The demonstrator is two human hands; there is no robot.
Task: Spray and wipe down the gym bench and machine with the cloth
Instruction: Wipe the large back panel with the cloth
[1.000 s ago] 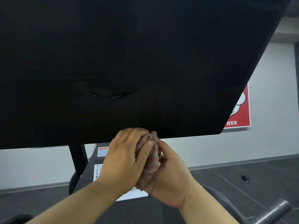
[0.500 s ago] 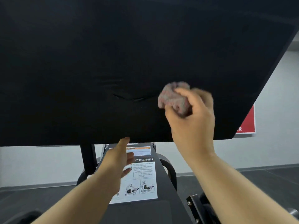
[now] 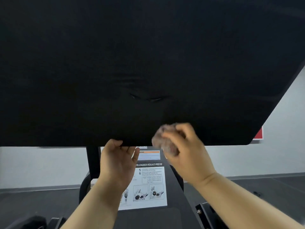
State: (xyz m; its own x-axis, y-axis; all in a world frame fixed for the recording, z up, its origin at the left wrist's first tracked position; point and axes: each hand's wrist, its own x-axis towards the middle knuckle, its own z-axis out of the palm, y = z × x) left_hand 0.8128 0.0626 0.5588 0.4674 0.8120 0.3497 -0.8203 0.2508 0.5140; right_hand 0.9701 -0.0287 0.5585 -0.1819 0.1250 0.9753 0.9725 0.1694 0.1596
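Cloth (image 3: 162, 140), a pinkish-grey bunched wad, sits against the bottom edge of the big black pad (image 3: 148, 55), a little right of the middle of the view, and it looks blurred. The right hand (image 3: 186, 156) grips it, fingers curled over the wad and the thumb side turned to the left, pressing it to the pad's surface just above that edge. The left hand (image 3: 118, 161) is just to the left of the cloth, apart from it; its fingers are hooked onto the pad's bottom edge and the thumb is spread out to the right below the edge, so it is holding the pad. The pad fills the whole upper part of the view and slants down to a rounded corner at the right. Below it, between the two forearms, is a white instruction label (image 3: 148, 184) on the dark machine frame, with the words "SQUAT PRESS", numbered lines and small drawings. A black post (image 3: 93, 161) stands left of the left hand. Farther off are a pale wall (image 3: 280, 154), a dark floor (image 3: 33, 204), and a bit of a red sign (image 3: 258, 133) at the pad's right corner. A metal bracket with a bolt (image 3: 200, 211) shows under the right forearm.
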